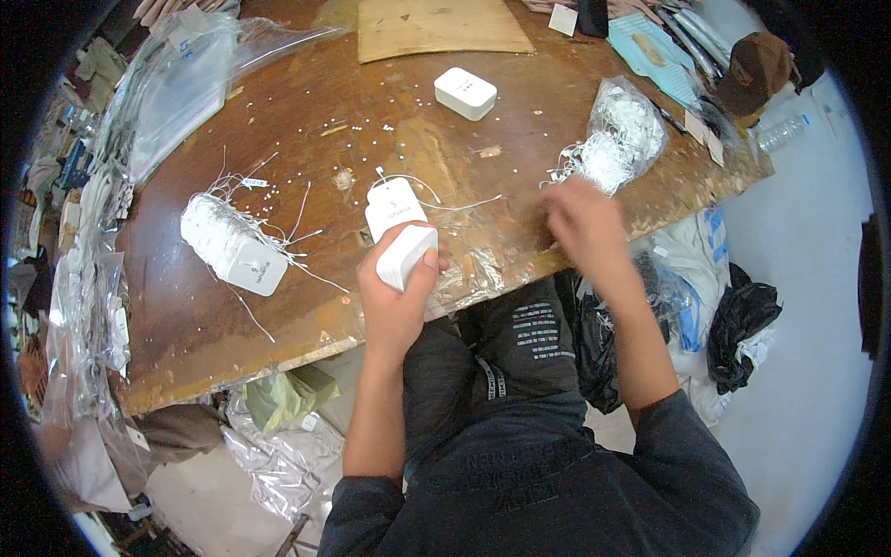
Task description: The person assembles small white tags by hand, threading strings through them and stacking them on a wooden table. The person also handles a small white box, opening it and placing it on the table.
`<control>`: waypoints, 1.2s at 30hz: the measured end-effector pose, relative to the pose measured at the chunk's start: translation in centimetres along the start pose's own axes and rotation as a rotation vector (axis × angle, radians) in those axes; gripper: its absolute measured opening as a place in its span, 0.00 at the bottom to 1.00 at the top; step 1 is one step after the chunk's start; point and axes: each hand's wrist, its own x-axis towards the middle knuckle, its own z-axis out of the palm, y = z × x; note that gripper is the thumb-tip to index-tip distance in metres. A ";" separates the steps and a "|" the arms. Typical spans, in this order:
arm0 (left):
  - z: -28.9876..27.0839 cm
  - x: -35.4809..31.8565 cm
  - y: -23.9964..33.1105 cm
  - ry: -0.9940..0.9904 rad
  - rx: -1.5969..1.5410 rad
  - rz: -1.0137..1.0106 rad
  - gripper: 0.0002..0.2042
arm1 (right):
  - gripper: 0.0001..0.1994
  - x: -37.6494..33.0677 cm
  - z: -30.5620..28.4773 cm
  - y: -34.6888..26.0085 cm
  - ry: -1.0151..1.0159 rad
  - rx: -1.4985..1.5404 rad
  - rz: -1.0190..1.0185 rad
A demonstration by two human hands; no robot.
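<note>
My left hand is wrapped round a thick stack of white hang tags at the table's near edge. Just beyond it lies a white hang tag with a thin white string looped out to the right. My right hand, its fingers smeared by motion, is beside a tangle of white tag strings. Those strings spill from a clear plastic bag. Further left rests a long row of white tags with strings trailing loose from them.
A white box stands toward the far side of the worn wooden table, among scattered small white bits. Clear plastic sleeves cover the left edge. A cardboard sheet lies at the back. A brown cap sits far right.
</note>
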 end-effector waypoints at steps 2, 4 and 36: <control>0.0 0.0 0.2 0.002 -0.011 0.005 0.11 | 0.09 1.6 -1.1 1.1 0.205 0.391 0.188; 0.1 -0.1 0.3 0.003 -0.009 0.000 0.11 | 0.10 1.9 -0.9 0.7 0.237 0.607 0.165; -1.3 0.2 0.6 -0.172 -0.336 -0.095 0.16 | 0.19 1.6 4.4 -7.9 -0.003 0.648 -0.116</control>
